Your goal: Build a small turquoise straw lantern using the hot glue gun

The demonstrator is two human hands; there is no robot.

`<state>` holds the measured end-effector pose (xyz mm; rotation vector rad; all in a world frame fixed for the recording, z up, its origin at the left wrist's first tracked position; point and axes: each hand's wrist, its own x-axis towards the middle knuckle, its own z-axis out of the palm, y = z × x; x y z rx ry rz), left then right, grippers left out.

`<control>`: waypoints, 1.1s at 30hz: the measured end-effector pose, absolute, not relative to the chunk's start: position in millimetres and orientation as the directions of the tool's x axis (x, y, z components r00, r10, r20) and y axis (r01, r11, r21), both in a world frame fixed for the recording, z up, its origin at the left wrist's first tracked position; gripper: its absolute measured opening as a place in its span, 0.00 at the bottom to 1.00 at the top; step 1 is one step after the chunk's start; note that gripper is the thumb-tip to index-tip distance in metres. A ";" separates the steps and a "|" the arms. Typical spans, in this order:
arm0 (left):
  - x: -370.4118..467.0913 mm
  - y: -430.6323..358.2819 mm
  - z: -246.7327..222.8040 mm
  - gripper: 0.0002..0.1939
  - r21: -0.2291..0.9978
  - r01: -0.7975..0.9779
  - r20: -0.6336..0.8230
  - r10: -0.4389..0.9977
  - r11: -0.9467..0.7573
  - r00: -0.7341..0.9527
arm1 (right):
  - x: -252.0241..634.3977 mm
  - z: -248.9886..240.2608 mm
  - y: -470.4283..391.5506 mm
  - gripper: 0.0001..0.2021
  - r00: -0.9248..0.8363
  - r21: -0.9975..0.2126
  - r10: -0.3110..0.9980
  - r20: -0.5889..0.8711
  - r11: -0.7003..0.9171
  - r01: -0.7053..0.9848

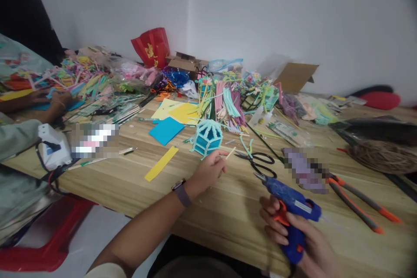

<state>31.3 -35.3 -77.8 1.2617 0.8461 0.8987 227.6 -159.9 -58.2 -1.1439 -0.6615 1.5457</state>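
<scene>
In my right hand (276,226) is a blue hot glue gun (289,197) with an orange trigger, its metal nozzle pointing up and left. My left hand (212,166) pinches a thin pale stick (231,153) that slants up to the right, away from the nozzle. Just behind that hand stands a small lantern-like craft (207,138) with mint-green fuzzy edges and blue panels. Black-handled scissors (260,163) lie between the two hands, with a short mint pipe cleaner (246,147) by their blades.
A yellow strip (161,163) and blue sheets (166,130) lie left of the craft. Orange-grey pliers (361,202) rest at right. Bundled pipe cleaners (228,100) and a red bag (151,47) line the back. At far left, another person's hands (52,99) work beside a white power strip (54,147).
</scene>
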 end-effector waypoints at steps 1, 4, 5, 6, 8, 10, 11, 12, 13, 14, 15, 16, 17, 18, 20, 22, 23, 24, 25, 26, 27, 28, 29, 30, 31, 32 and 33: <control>31.0 -34.9 -76.9 0.15 0.988 -0.113 -0.047 0.901 0.105 0.430 | 223.5 -57.6 -153.6 0.19 -0.055 -0.847 0.947 -0.316 -0.308 -0.434; 29.6 -34.7 -75.1 0.17 0.980 -0.133 -0.069 0.883 0.147 0.464 | 223.1 -54.6 -130.3 0.16 -0.053 -0.889 0.964 -0.259 -0.259 -0.377; 29.2 -34.9 -75.1 0.18 0.978 -0.131 -0.084 0.878 0.163 0.472 | 225.9 -53.6 -122.2 0.16 -0.036 -0.910 0.969 -0.245 -0.243 -0.337; 28.9 -35.1 -75.2 0.19 0.975 -0.124 -0.102 0.872 0.182 0.479 | 229.1 -52.7 -114.4 0.17 -0.021 -0.925 0.971 -0.239 -0.234 -0.300; 28.6 -35.6 -75.8 0.20 0.968 -0.114 -0.136 0.854 0.222 0.503 | 234.5 -52.4 -100.6 0.19 0.015 -0.938 0.965 -0.261 -0.250 -0.240; 28.4 -35.7 -76.3 0.20 0.959 -0.123 -0.153 0.834 0.254 0.530 | 236.9 -55.0 -90.3 0.21 0.058 -0.939 0.952 -0.299 -0.283 -0.194; 28.4 -35.4 -76.4 0.20 0.955 -0.134 -0.154 0.830 0.264 0.536 | 237.2 -57.7 -86.9 0.22 0.076 -0.939 0.948 -0.310 -0.294 -0.177; 28.3 -34.9 -76.6 0.19 0.952 -0.147 -0.153 0.830 0.270 0.536 | 237.3 -61.3 -84.5 0.22 0.093 -0.941 0.946 -0.312 -0.294 -0.167; 28.2 -34.2 -76.8 0.18 0.948 -0.160 -0.151 0.834 0.274 0.531 | 237.5 -65.6 -83.4 0.22 0.103 -0.943 0.946 -0.308 -0.289 -0.163; 28.1 -33.4 -77.1 0.17 0.945 -0.172 -0.151 0.841 0.276 0.520 | 238.0 -70.4 -83.1 0.22 0.108 -0.945 0.948 -0.301 -0.281 -0.166; 27.9 -32.6 -77.5 0.17 0.942 -0.181 -0.154 0.846 0.281 0.511 | 238.9 -75.2 -83.7 0.22 0.109 -0.946 0.949 -0.296 -0.275 -0.172; 27.7 -32.0 -78.0 0.17 0.939 -0.187 -0.158 0.847 0.288 0.507 | 240.0 -79.7 -84.8 0.21 0.109 -0.945 0.949 -0.296 -0.275 -0.178; 27.5 -31.6 -78.5 0.18 0.935 -0.191 -0.166 0.843 0.300 0.512 | 241.1 -83.6 -86.1 0.20 0.107 -0.943 0.948 -0.301 -0.279 -0.181; 27.3 -31.5 -79.0 0.20 0.929 -0.193 -0.175 0.835 0.315 0.522 | 242.3 -86.7 -87.4 0.20 0.106 -0.941 0.945 -0.308 -0.286 -0.183; 27.1 -32.2 -79.6 0.24 0.917 -0.191 -0.196 0.814 0.349 0.547 | 243.9 -90.1 -89.4 0.20 0.122 -0.935 0.937 -0.327 -0.302 -0.187; 27.3 -33.9 -79.4 0.26 0.910 -0.187 -0.209 0.799 0.370 0.564 | 244.5 -91.0 -90.3 0.21 0.136 -0.931 0.929 -0.344 -0.319 -0.178; 27.4 -34.8 -79.0 0.26 0.909 -0.183 -0.213 0.796 0.373 0.567 | 244.6 -90.9 -90.5 0.21 0.137 -0.931 0.928 -0.346 -0.322 -0.170; 27.5 -35.7 -78.4 0.26 0.911 -0.178 -0.215 0.795 0.373 0.567 | 244.7 -90.9 -90.6 0.21 0.136 -0.933 0.929 -0.345 -0.324 -0.159; 27.6 -36.5 -77.7 0.26 0.912 -0.172 -0.217 0.796 0.371 0.566 | 244.7 -90.9 -90.8 0.21 0.136 -0.935 0.929 -0.343 -0.323 -0.147; 27.6 -37.1 -77.0 0.26 0.914 -0.165 -0.220 0.795 0.371 0.565 | 244.7 -91.1 -91.0 0.21 0.141 -0.937 0.930 -0.340 -0.322 -0.135; 27.6 -37.6 -76.4 0.27 0.915 -0.159 -0.226 0.795 0.372 0.563 | 244.7 -91.4 -91.5 0.21 0.142 -0.938 0.930 -0.340 -0.324 -0.122; 27.6 -37.9 -75.8 0.27 0.915 -0.154 -0.231 0.796 0.374 0.560 | 244.6 -91.9 -92.1 0.21 0.147 -0.940 0.929 -0.338 -0.325 -0.106; 27.6 -38.0 -75.4 0.27 0.914 -0.150 -0.237 0.796 0.377 0.557 | 244.5 -92.6 -92.9 0.21 0.155 -0.943 0.931 -0.332 -0.322 -0.086; 27.6 -38.0 -75.3 0.27 0.913 -0.146 -0.243 0.795 0.381 0.555 | 244.4 -93.5 -93.8 0.21 0.166 -0.949 0.934 -0.316 -0.310 -0.060; 27.5 -37.8 -75.4 0.27 0.912 -0.143 -0.248 0.795 0.384 0.553 | 244.3 -94.4 -94.7 0.21 0.176 -0.955 0.939 -0.295 -0.294 -0.031; 27.6 -37.6 -75.7 0.27 0.912 -0.142 -0.251 0.797 0.385 0.550 | 244.3 -95.5 -95.5 0.21 0.189 -0.961 0.943 -0.272 -0.277 -0.003; 27.6 -37.4 -76.2 0.27 0.912 -0.141 -0.252 0.797 0.385 0.549 | 244.4 -96.6 -96.2 0.21 0.205 -0.965 0.946 -0.252 -0.262 0.023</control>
